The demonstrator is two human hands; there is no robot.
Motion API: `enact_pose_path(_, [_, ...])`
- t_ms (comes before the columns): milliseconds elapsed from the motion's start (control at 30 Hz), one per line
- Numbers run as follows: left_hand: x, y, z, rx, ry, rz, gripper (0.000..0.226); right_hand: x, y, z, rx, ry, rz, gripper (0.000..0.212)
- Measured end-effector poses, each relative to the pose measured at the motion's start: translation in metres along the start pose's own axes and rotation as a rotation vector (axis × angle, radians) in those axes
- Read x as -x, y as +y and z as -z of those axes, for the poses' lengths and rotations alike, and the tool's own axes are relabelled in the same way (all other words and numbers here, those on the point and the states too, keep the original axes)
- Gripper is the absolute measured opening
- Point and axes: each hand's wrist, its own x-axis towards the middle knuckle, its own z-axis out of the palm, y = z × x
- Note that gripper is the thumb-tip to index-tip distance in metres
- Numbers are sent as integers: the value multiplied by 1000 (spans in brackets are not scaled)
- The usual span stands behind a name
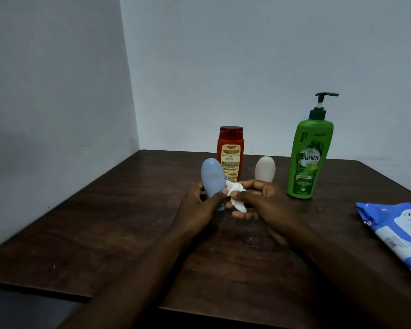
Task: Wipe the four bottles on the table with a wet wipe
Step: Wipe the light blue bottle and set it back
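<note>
My left hand (199, 200) grips the blue bottle (212, 179) low down, tilted, over the middle of the table (105, 222); my right hand (259, 200) pinches the crumpled wet wipe (235, 195) at its side. I'd best turn the bottle as I rub — lower end too. That end hides behind my fingers.

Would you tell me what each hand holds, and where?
Left hand: blue oval plastic bottle, by its lower end. Right hand: crumpled white wet wipe, around its middle.
</note>
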Motion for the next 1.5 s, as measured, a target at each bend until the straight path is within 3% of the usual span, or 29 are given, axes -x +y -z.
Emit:
enact_pose_path(167, [0,-2,3,29,-4,6,43,-2,2,0,-20,28,-27,29])
enact_pose_path(300, [-5,-3,12,-11,142,-7,54,-6,3,-11,-25,-18,-88,28])
enact_pose_path(433, [-18,-6,31,-33,238,3,49,-18,1,-27,-7,-67,-139,22])
enact_pose_path(667, [-44,-15,54,-29,216,48,51,-50,14,-54,74,-12,-109,16])
enact_pose_path(900, [-67,-26,59,40,221,54,45,-74,22,-63,99,49,-90,30])
enact_pose_path(1500, [-77,-33,58,-33,228,-4,46,-89,36,-62,144,17,-73,29])
